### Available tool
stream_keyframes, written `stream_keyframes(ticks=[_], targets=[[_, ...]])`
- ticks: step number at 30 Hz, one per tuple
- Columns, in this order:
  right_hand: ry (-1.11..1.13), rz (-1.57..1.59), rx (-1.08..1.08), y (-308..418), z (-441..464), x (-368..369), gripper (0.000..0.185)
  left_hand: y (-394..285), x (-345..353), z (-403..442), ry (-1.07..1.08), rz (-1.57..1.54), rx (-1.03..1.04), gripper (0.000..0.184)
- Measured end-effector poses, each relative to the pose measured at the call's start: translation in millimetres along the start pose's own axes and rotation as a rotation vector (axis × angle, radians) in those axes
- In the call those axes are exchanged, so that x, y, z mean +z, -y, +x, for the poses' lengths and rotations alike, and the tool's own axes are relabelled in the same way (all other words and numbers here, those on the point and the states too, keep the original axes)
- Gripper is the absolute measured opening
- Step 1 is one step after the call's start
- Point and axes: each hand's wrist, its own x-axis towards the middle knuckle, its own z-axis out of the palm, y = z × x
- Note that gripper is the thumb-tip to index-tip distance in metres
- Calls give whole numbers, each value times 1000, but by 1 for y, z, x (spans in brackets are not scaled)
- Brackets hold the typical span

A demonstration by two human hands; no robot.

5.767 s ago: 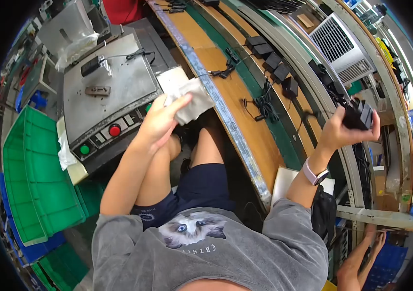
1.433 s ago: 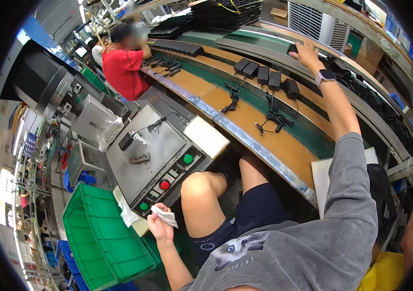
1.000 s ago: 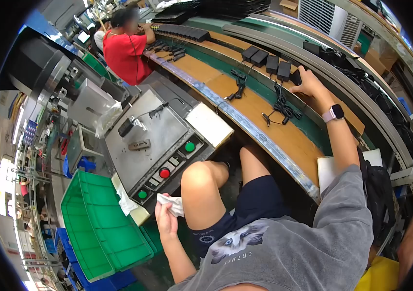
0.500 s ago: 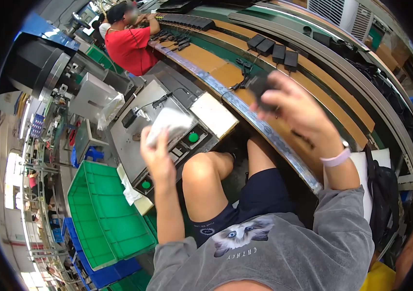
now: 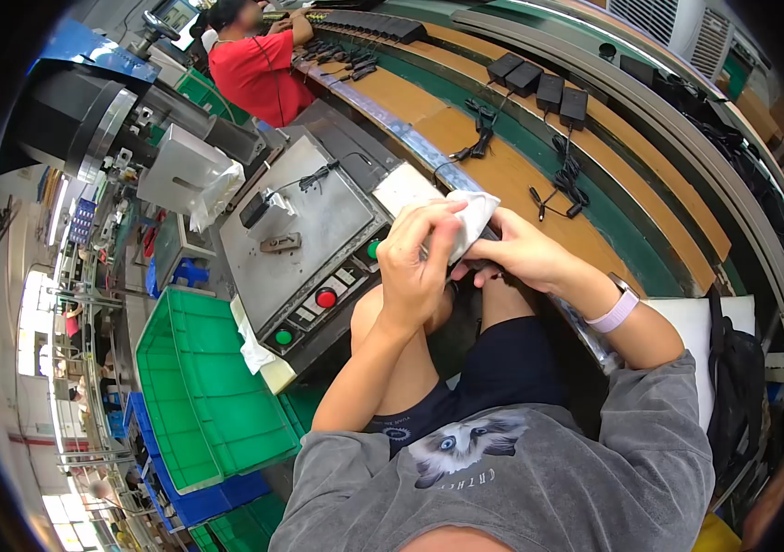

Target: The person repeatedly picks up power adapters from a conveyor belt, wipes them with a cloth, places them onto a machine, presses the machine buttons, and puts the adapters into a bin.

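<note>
In front of my lap, both hands have come together. My left hand [image 5: 418, 256] is closed on a crumpled white cloth [image 5: 477, 210]. The fingers of my right hand [image 5: 528, 253] are wrapped round a black power adapter, mostly hidden by the cloth and fingers. The cloth lies against the adapter, between the two hands. Left of them stands a metal-topped machine [image 5: 318, 221], with a small black device [image 5: 252, 212] and its cable on top. A red button [image 5: 326, 298] and a green button [image 5: 283, 337] sit on its front.
Several black power adapters [image 5: 548, 92] with cables lie on the conveyor line [image 5: 613, 184] at my right. A green crate [image 5: 217, 386] stands at my left. Farther along the bench, a person in a red shirt [image 5: 259, 78] works. A black bag [image 5: 732, 377] is behind my right elbow.
My left hand has moved right with the white cloth. My right hand has brought the adapter down and left from over the bench, and the two now meet.
</note>
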Motion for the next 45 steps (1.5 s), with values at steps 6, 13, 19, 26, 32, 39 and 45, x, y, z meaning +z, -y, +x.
stream_keyframes(ticks=[6, 13, 19, 26, 32, 39, 45], targets=[[-80, -295, -183, -17, 7, -3, 44, -13, 11, -1, -127, 414, 114, 25], [-427, -588, -634, -40, 10, 23, 33, -14, 12, -7, -221, 321, 95, 26], [-155, -125, -177, -30, 9, 26, 27, -6, -35, -18, -510, 149, 58, 26], [-44, 157, -113, -29, 23, -8, 34, 129, -178, -68, -1098, -1198, -594, 22], [-179, -134, -386, 1, 41, 3, 35, 200, -266, -54, -890, 136, -764, 62], [-119, -706, -624, 37, 134, 31, 53, 254, -320, -17, -218, 271, -446, 86], [105, -895, -564, 20, 268, 86, 52, 212, -305, -60, -543, -547, -545, 68]])
